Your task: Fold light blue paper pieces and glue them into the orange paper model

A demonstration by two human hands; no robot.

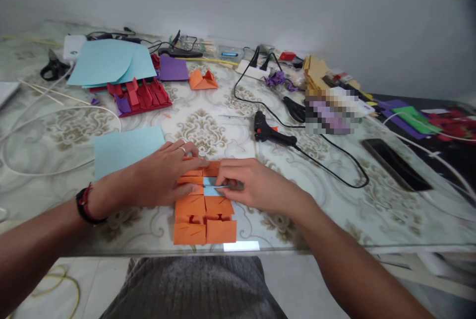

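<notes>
Near the table's front edge lies a block of folded orange paper [205, 206] made of several joined squares with slits. A small light blue paper piece [210, 191] sits among the upper squares on the right side. My right hand [249, 182] pinches this blue piece between thumb and fingertips. Resting over the upper left of the orange paper, my left hand [159, 175] has its thumb and fingers apart and presses the paper down. A light blue sheet [126, 148] is partly covered by my left hand.
Right of centre lies a black glue gun [273, 133] with its cord looping rightward. A dark phone [396, 165] is farther right. At the back left are blue sheets [111, 63], red folded paper [148, 98] and scissors [54, 67]. A folded orange piece [203, 80] stands behind.
</notes>
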